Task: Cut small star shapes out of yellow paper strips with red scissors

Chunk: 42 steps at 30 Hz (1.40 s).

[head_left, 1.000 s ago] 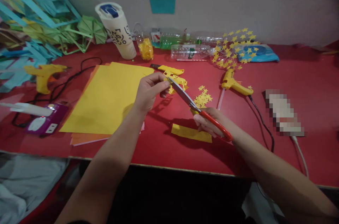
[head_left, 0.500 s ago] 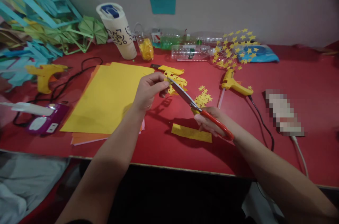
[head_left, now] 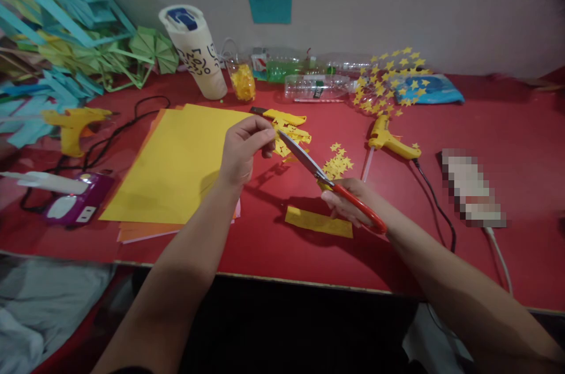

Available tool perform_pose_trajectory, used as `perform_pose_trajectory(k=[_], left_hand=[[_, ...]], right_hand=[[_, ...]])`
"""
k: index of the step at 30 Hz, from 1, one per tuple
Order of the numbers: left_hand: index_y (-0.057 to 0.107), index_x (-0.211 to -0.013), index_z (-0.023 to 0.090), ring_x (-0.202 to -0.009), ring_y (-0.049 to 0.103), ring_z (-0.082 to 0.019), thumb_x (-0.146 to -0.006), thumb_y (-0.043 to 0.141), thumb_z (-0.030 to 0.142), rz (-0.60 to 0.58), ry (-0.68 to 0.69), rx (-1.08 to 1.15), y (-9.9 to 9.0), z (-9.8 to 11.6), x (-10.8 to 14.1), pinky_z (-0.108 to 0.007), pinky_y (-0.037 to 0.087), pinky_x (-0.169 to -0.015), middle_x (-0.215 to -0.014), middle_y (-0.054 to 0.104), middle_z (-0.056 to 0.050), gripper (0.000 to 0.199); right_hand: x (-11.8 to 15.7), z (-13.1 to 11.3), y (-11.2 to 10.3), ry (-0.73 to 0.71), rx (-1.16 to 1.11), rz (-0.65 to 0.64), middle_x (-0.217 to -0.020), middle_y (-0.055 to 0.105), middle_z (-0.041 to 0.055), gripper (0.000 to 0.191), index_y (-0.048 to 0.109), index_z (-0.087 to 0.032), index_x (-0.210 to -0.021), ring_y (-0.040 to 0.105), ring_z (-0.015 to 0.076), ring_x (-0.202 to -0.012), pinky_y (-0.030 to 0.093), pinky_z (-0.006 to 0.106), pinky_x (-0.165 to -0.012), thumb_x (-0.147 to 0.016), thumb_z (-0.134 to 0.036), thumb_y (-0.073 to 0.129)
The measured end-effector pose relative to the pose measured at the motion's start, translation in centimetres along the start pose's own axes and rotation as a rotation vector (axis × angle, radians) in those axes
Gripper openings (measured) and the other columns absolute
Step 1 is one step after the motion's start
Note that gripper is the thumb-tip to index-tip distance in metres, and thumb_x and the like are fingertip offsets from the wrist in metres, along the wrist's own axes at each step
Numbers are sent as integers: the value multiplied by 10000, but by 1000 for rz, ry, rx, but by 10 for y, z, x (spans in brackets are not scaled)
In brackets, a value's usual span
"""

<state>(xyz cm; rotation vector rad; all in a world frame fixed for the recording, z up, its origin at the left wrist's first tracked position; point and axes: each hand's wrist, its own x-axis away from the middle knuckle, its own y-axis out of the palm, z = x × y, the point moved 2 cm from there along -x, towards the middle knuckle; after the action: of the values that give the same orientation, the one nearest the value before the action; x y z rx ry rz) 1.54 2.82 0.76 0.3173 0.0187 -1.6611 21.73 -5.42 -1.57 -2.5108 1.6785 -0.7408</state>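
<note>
In my right hand (head_left: 348, 200) are red-handled scissors (head_left: 304, 156), their blades slanting up and left. The tips meet the fingertips of my left hand (head_left: 247, 147), which are pinched on a small piece of yellow paper (head_left: 276, 128), mostly hidden by the fingers. A bit of yellow also shows under my right fingers by the scissors' pivot. Yellow paper scraps (head_left: 293, 135) with cut-out gaps lie behind the blades. Small yellow paper stars (head_left: 338, 163) are heaped beyond my right hand, and a yellow paper strip (head_left: 318, 222) lies in front of it.
Yellow sheets (head_left: 172, 156) top a paper stack at left. Glue guns (head_left: 73, 126) lie on both sides, with cords. A tumbler (head_left: 196, 56), plastic bottles (head_left: 318, 88), a star-covered clear object (head_left: 375, 97) and a yellow-handled cutter (head_left: 285, 117) are behind. A phone (head_left: 472, 185) lies right.
My left fingers and the scissors have shifted very slightly left. Both hands keep their grips, and the things on the table look the same.
</note>
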Motion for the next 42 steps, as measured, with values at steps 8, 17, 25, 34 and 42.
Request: perform_pose_trajectory(k=[8, 17, 25, 34, 42], left_hand=[[565, -631, 175, -425, 520, -52, -657, 675, 228, -80, -69, 26, 3, -3, 2, -176, 459, -426, -510, 564, 44, 125], [566, -610, 178, -429, 505, -48, -651, 648, 203, -36, -28, 23, 2, -1, 1, -164, 441, -415, -498, 574, 48, 95], [580, -618, 175, -411, 491, -49, -632, 652, 213, -34, -32, -2, 2, 0, 2, -175, 435, -407, -488, 558, 47, 82], [579, -613, 176, -411, 489, -51, -626, 652, 215, -32, -47, -20, 1, 0, 2, -178, 428, -403, -488, 556, 45, 84], [579, -597, 174, -404, 482, -53, -619, 660, 214, -30, -34, -28, 2, 1, 2, -180, 420, -398, -483, 566, 42, 93]], right_hand=[[0, -2, 1, -8, -16, 14, -364, 342, -111, 538, 421, -231, -570, 380, 62, -304, 494, 266, -473, -692, -703, 646], [-2, 6, 0, -56, -34, -33, -390, 362, -110, 510, 419, -226, -582, 383, 60, -334, 507, 267, -511, -736, -651, 655], [3, 2, -2, -103, -5, -74, -398, 398, -83, 469, 426, -232, -584, 454, 92, -401, 493, 277, -551, -796, -613, 599], [6, -1, -2, -120, 6, -55, -416, 394, -87, 481, 403, -234, -596, 431, 86, -404, 440, 269, -514, -786, -628, 603], [6, -2, -2, -127, 10, -51, -426, 381, -96, 481, 432, -224, -613, 383, 69, -387, 447, 270, -532, -799, -640, 589]])
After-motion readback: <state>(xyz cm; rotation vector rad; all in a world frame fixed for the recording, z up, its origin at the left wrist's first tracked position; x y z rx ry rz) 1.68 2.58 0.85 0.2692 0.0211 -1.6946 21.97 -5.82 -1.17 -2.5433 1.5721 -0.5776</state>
